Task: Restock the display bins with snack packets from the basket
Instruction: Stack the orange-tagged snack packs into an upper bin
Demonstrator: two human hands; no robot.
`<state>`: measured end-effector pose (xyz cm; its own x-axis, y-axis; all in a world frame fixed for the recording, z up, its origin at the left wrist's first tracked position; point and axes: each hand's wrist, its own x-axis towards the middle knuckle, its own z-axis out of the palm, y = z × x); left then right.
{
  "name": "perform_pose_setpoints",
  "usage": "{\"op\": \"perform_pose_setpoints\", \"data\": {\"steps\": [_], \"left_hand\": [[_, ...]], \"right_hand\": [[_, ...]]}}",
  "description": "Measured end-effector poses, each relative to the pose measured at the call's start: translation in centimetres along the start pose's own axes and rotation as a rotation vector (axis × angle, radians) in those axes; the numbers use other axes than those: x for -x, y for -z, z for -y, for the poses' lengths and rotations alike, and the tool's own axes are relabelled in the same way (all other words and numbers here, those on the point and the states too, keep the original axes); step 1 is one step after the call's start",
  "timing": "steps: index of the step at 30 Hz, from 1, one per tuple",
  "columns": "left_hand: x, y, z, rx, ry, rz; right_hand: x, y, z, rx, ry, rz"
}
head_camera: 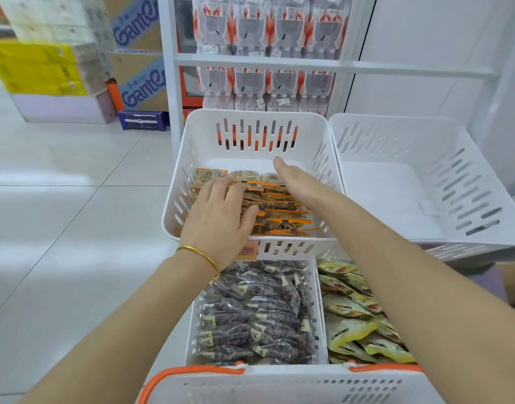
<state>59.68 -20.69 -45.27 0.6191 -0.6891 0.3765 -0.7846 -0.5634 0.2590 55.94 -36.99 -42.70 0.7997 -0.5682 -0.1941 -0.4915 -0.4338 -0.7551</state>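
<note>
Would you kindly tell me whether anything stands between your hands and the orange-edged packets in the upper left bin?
Nothing visible does. The left hand rests flat on the orange-edged packets, and the right hand stands edge-on at their right side. Behind them, the floor of the upper left bin is bare.

We are in a shop: a tiered stand of white slotted display bins (250,132) is stocked with many identical snack packets (282,212), orange-edged in the upper bin, with dark packets (250,319) and yellow packets (352,313) in the bins below. Behind it a white rack (250,60) carries shrink-wrapped bottled drinks (268,27), and printed cardboard cartons (139,86) are stacked on the pale tiled floor (61,176) at the left.
</note>
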Motion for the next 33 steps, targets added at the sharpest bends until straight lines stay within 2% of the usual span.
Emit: {"op": "perform_pose_setpoints", "data": {"steps": [2,5,8,10,14,19,24,27,33], "left_hand": [[0.5,0.8,-0.3,0.008,-0.011,-0.027],[3.5,2.7,-0.9,0.052,-0.046,-0.127],[9.2,4.6,-2.0,0.098,-0.130,-0.088],[13.6,5.3,-2.5,0.103,-0.134,0.058],[22.5,5.2,-3.1,0.095,-0.022,0.458],[28.4,4.4,-2.9,-0.092,0.063,0.739],[29.1,3.9,-1.8,-0.218,0.069,0.808],[29.0,3.3,-0.9,-0.258,0.048,0.817],[30.5,3.0,1.8,-0.251,0.049,0.828]], "right_hand": [[1.8,0.6,0.6,-0.009,0.087,-0.094],[7.4,1.6,0.7,-0.215,0.235,-0.217],[15.4,0.5,-2.0,-0.455,0.271,-0.160],[20.2,-1.6,-4.7,-0.538,0.226,-0.039],[25.9,-8.7,-11.1,-0.347,0.013,0.259],[28.6,-16.5,-19.9,-0.158,-0.148,0.396],[28.3,-21.4,-24.0,0.016,-0.188,0.402],[26.9,-24.5,-23.2,0.017,-0.155,0.383],[25.4,-30.8,-21.4,-0.022,-0.094,0.493]]}}
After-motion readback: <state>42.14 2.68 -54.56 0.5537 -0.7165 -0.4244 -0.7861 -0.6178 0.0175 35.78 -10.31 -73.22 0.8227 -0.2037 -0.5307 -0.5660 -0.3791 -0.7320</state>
